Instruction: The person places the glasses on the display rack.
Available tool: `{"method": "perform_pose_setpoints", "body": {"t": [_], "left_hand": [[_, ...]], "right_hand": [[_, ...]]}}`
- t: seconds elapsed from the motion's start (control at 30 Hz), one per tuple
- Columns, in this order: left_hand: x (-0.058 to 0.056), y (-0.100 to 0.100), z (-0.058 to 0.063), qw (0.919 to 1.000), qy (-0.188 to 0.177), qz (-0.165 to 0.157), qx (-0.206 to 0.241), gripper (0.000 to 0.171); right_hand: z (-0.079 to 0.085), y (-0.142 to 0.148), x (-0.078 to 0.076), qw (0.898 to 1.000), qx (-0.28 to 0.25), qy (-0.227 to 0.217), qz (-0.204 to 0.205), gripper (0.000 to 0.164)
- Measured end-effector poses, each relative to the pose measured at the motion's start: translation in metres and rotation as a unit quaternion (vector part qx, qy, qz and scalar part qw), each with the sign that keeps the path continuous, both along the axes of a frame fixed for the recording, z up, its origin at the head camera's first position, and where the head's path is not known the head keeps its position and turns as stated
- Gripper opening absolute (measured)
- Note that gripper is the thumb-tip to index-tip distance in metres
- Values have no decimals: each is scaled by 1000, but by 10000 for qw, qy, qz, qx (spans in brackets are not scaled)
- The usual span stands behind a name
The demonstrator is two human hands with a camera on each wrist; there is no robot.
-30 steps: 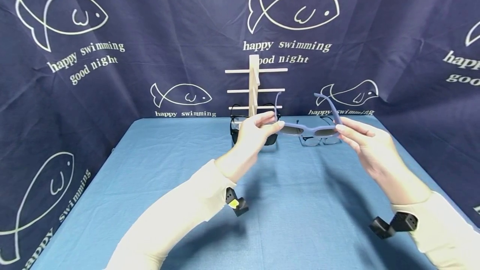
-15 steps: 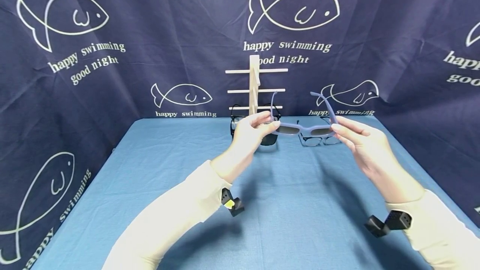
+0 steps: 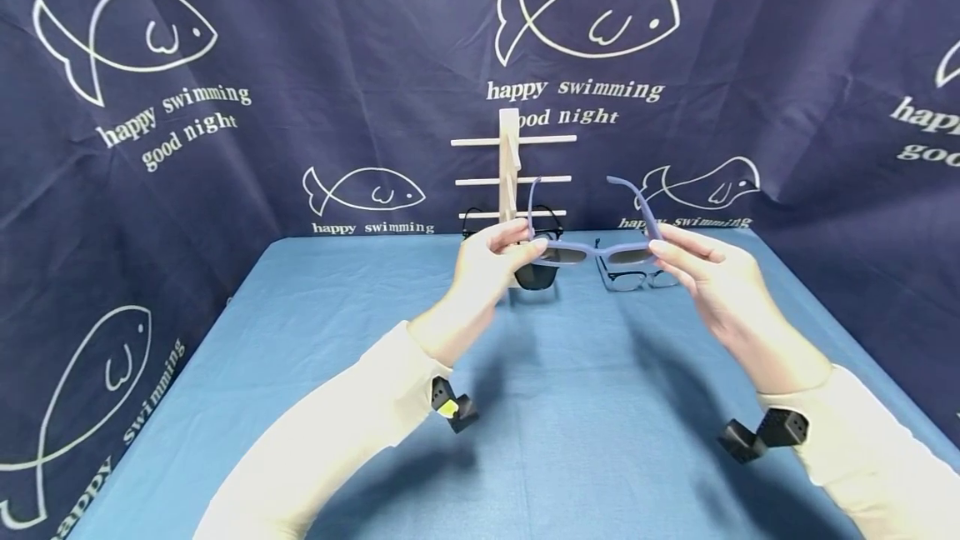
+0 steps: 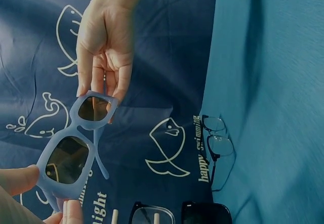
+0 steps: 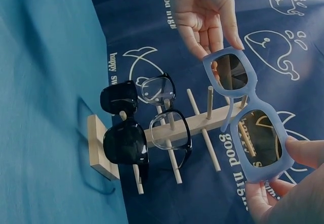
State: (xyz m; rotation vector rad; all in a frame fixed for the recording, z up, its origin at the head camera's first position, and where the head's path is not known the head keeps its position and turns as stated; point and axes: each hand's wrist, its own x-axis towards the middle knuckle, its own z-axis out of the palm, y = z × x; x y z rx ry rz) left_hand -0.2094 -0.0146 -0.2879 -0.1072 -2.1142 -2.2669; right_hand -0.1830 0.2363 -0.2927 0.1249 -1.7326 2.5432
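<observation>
1. Blue sunglasses [image 3: 596,252], 1 pair, are held in the air above the table, with 2 dark lenses and 2 unfolded temples pointing away from the person.
2. Left hand [image 3: 487,273] pinches the left end of the frame between thumb and fingers; right hand [image 3: 723,282] pinches the right end the same way.
3. Dark blue backdrop [image 3: 375,65] carries white lettering that reads "happy swimming" and "good night", repeated several times; 1 "good night" is partly covered by the wooden rack [image 3: 508,157].
4. At least 5 white fish outlines accompany the words in the head view.
5. Besides the blue pair, 3 more pairs of eyewear show: 1 pair of black sunglasses [image 5: 126,140] and 1 clear-lensed pair [image 5: 174,137] on the rack, and 1 dark-rimmed clear pair [image 3: 626,282] resting on the blue tablecloth [image 3: 570,457] to the rack's right.
6. Above the rack's eyewear, at least 2 crosswise rods show bare.
7. Each pale sleeve bears 1 black device at the wrist; the left device [image 3: 465,415] has 1 yellow patch.
</observation>
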Motion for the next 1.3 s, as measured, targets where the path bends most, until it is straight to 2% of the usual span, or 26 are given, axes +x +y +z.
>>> {"method": "perform_pose_setpoints", "body": {"t": [0.27, 0.53, 0.77, 0.97, 1.3], "left_hand": [[2, -5, -5, 9999, -2, 102, -27, 41], [3, -7, -8, 9996, 129, 171, 157, 41], [2, -11, -11, 9996, 88, 232, 111, 40], [2, -15, -11, 9995, 192, 250, -9, 43], [0, -24, -8, 9996, 138, 221, -71, 40]], "right_hand": [[-1, -8, -1, 9999, -30, -130, -43, 25], [-5, -12, -3, 10000, 6, -7, -69, 24], [-6, -15, -4, 10000, -31, 0, 5, 23], [-6, -19, -6, 9998, -47, 134, 118, 23], [-2, -27, -10, 9995, 92, 219, 216, 22]]}}
